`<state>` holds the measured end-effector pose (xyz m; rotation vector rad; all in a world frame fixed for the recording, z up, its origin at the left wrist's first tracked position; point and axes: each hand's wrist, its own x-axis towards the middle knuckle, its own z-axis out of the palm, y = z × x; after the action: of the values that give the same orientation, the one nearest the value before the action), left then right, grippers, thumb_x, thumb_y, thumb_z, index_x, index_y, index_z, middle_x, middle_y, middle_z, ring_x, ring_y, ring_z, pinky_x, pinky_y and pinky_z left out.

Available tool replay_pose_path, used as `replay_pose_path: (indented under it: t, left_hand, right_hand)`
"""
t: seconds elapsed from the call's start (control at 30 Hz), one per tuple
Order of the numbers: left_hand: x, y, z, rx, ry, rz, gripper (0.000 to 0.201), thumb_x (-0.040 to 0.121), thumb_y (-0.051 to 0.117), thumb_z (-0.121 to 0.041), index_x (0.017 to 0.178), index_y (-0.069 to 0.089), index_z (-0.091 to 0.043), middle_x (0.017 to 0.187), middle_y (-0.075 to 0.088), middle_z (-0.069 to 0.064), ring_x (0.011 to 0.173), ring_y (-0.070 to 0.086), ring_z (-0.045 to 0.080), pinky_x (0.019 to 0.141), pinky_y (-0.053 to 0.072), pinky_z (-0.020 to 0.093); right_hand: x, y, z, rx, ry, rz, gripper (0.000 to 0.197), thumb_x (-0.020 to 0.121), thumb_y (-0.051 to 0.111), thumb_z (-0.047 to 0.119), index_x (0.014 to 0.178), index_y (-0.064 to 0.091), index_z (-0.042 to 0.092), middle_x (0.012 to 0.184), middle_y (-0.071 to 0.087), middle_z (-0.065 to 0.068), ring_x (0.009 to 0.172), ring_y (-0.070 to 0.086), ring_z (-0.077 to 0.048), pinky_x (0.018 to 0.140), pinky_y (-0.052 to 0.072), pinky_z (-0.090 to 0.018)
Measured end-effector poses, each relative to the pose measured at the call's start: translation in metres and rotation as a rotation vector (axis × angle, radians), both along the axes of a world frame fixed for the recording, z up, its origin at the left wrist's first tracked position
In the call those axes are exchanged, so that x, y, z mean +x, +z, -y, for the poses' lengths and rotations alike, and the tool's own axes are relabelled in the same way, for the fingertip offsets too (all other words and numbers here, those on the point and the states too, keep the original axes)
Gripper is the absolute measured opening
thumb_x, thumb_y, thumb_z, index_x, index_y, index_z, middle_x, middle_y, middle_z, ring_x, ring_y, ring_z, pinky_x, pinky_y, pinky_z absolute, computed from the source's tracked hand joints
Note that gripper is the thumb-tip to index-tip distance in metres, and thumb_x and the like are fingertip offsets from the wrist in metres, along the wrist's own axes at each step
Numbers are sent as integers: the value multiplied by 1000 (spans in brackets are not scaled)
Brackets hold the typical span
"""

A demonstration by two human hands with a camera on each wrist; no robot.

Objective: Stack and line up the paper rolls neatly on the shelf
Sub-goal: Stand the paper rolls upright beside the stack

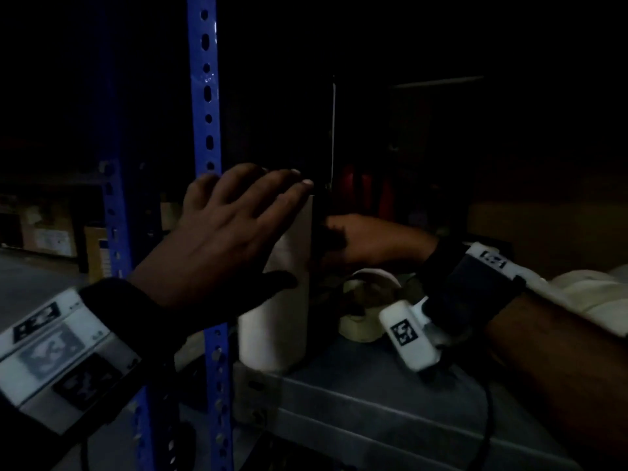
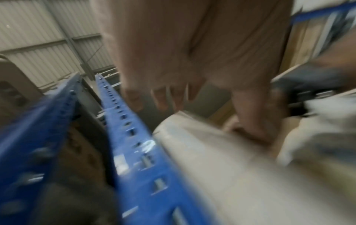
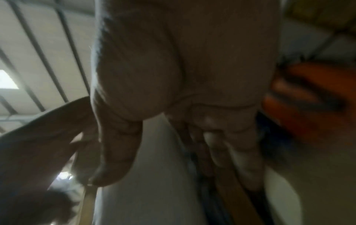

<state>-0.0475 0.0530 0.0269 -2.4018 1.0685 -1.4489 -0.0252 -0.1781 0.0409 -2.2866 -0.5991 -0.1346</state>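
Observation:
A tall white paper roll (image 1: 289, 321) stands upright at the left end of the grey shelf (image 1: 373, 409), beside the blue post. My left hand (image 1: 234, 229) lies spread over its upper left side, fingers straight and reaching past the top edge, thumb on the front. The left wrist view is blurred and shows the left hand (image 2: 183, 60) with the thumb pressed on the roll (image 2: 221, 167). My right hand (image 1: 367, 239) reaches to the roll's right side, its fingertips hidden behind the roll. In the right wrist view the right hand (image 3: 183, 76) has straight fingers along the roll (image 3: 150, 182).
The scene is very dark. A blue perforated upright (image 1: 207, 96) stands just left of the roll. A small flat roll (image 1: 360, 321) lies under my right wrist. More pale rolls (image 1: 598, 294) sit at the right. Red objects (image 1: 367, 192) stand deeper on the shelf.

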Motion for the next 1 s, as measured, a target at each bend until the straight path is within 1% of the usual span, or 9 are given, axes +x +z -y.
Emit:
replay_pose_path:
  t: [0.1,0.2,0.27,0.43,0.57,0.7,0.8,0.9,1.0]
  left_hand:
    - [-13,2,21,-38,-222,-14,57,88,48,-53,133,55,-19,132,59,6,118,53,31,89,48,48]
    - [-18,2,42,-54,-377,-148,37,89,53,-41,113,68,-19,108,69,4,96,65,22,77,54,31]
    - [-12,-3,58,-3,-371,-295,33,89,56,-39,114,68,-21,110,68,2,97,65,18,80,53,28]
    - [8,-32,93,20,-268,-557,44,89,57,-38,129,57,-20,128,58,5,112,61,23,91,50,38]
    - [10,-53,115,27,-96,-700,73,92,45,-44,151,24,-6,152,31,15,132,44,29,106,38,35]
    - [17,-68,120,38,15,-858,103,86,65,-47,154,-1,-7,159,12,16,141,31,33,113,32,40]
    - [14,-71,119,13,30,-792,102,84,67,-49,154,6,-7,158,18,15,136,39,32,108,37,38]
    - [8,-74,117,-25,-16,-720,89,83,67,-48,149,23,-8,150,31,13,128,46,29,101,42,35]
    - [1,-75,112,-6,-28,-695,72,86,64,-46,140,37,-9,141,39,11,124,47,27,98,44,34]
  right_hand:
    - [-12,32,23,-27,-135,22,41,92,68,14,132,57,19,114,70,-13,102,69,-20,89,56,-44]
    - [-17,48,43,-159,-270,40,45,93,68,21,136,55,21,117,69,-7,101,71,-20,87,58,-41]
    - [-14,43,52,-374,-353,37,45,92,69,34,133,59,22,116,68,1,100,69,-17,88,57,-38]
    - [10,13,64,-685,-464,-47,45,90,63,55,113,72,17,111,71,-1,104,66,-19,96,53,-41]
    - [23,-1,63,-673,-492,-139,52,93,56,58,112,71,12,112,70,-4,105,65,-20,95,53,-36]
    - [32,-10,58,-623,-495,-194,38,96,53,54,86,62,19,92,65,3,80,58,-9,73,47,-24]
    - [32,-9,56,-592,-488,-188,32,94,58,51,78,63,23,83,65,4,77,60,-11,68,48,-23]
    - [30,-8,58,-591,-463,-183,50,89,62,56,96,75,8,94,74,-6,90,69,-23,82,56,-34]
    - [23,-7,55,-512,-428,-172,51,88,66,55,106,73,8,101,75,-5,96,71,-22,83,57,-34]
